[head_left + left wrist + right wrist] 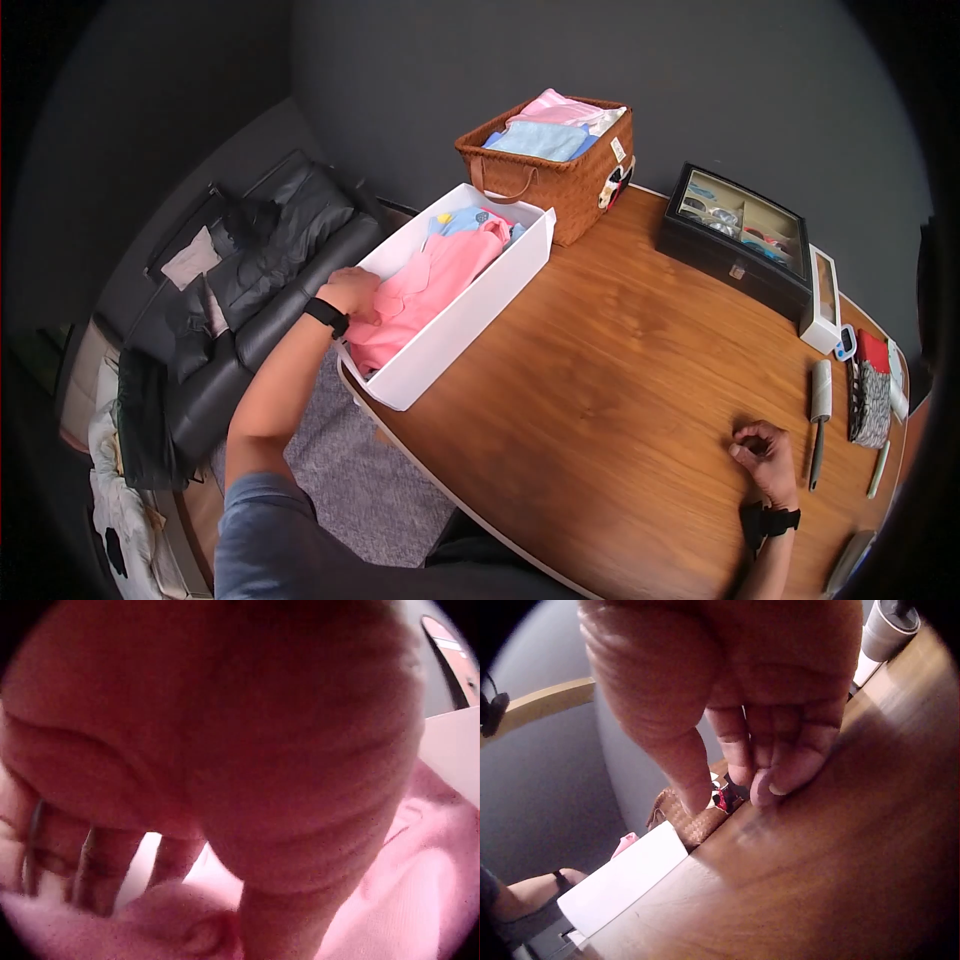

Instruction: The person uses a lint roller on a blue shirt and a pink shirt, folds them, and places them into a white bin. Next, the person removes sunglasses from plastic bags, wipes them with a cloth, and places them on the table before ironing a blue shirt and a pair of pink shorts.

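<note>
A white open box (470,332) stands at the table's left edge with pink clothing (425,290) and a light blue garment (458,221) in it. My left hand (352,293) reaches over the box's left wall and rests on the pink cloth. In the left wrist view its fingers (97,855) lie against pink fabric (390,915), with no clear pinch. My right hand (768,462) is over the table's right part, fingers loosely curled and holding nothing, as the right wrist view also shows (742,697).
Behind the box stands a woven basket (575,200) of folded clothes. A black glass-lidded case (735,255) is at the back right, beside a small white box (822,300). A lint roller (820,400) and grey-red textiles (872,400) lie on the right. A black sofa (290,270) is left.
</note>
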The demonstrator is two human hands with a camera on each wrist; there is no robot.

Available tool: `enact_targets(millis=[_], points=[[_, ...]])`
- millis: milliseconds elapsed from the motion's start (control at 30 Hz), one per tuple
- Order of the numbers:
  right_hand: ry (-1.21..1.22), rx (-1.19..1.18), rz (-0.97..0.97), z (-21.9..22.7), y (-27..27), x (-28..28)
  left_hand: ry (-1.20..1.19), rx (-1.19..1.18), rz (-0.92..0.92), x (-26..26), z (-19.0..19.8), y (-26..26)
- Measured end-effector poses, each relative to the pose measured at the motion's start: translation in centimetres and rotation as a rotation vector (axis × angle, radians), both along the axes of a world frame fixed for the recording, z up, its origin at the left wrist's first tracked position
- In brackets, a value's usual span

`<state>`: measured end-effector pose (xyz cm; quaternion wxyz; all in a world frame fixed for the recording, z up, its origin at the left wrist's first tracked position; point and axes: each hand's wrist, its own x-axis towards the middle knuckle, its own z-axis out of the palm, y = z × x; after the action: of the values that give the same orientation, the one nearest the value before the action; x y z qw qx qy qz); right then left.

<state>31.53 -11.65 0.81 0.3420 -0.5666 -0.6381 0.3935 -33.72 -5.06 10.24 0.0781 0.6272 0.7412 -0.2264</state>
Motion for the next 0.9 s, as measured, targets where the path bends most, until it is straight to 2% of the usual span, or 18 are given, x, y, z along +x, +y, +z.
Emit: enact_targets(millis=[67, 100, 167, 233, 267, 333, 367, 433, 467, 533, 567, 633, 733, 800, 867, 900], points=[[-0.037, 0.016, 0.012, 0.1, -0.1, 0.0, 0.271, 0.265, -0.11, 2.5, 0.5, 0.3], [-0.036, 0.017, 0.008, 0.2, -0.2, -0.1, 0.244, 0.245, -0.117, 3.8, 1.3, 1.3], [-0.035, 0.012, 0.004, 0.3, -0.2, -0.2, -0.039, 0.407, -0.28, 6.6, 2.4, 2.3], [-0.025, 0.007, 0.0, -0.1, -0.1, 0.0, -0.448, 0.496, -0.531, 7.5, 1.4, 4.5], [-0.015, 0.0, -0.004, -0.3, -0.1, 0.1, -0.448, 0.498, -0.534, 7.5, -0.3, 5.7], [-0.009, 0.009, -0.001, -0.5, -0.1, 0.2, -0.446, 0.378, -0.763, 7.6, -3.4, 7.7], [-0.001, 0.017, 0.003, -0.6, -0.1, 0.2, -0.445, 0.379, -0.768, 7.9, -4.5, 7.5], [0.006, 0.008, 0.001, -0.5, -0.1, 0.2, -0.264, 0.09, -0.395, 8.8, -5.9, 6.3], [0.01, -0.004, 0.005, -0.5, -0.1, 0.2, -0.261, 0.09, -0.402, 8.8, -5.8, 6.5], [0.023, -0.022, -0.001, -0.4, -0.2, 0.2, -0.429, 0.071, -0.433, 7.9, -5.8, 6.5], [0.031, -0.042, -0.001, -0.4, -0.1, 0.2, -0.428, 0.068, -0.435, 7.4, -5.8, 6.3], [0.003, -0.001, 0.021, -0.5, 0.0, 0.4, -0.341, 0.103, -0.633, 6.5, -5.6, 6.0], [-0.032, -0.006, 0.045, -0.3, 0.2, 0.3, -0.43, 0.072, -0.657, 6.0, -3.0, 3.6], [-0.029, -0.067, -0.014, 0.1, -0.3, 0.5, -0.425, 0.0, -0.359, 8.0, 0.7, 0.5], [-0.072, -0.047, 0.022, 0.3, -0.1, 0.4, -0.352, -0.165, -0.07, 7.1, 0.3, -0.8], [-0.069, -0.062, -0.028, 0.5, -0.2, 0.5, -0.497, -0.158, -0.226, 3.2, -3.1, -1.7]])
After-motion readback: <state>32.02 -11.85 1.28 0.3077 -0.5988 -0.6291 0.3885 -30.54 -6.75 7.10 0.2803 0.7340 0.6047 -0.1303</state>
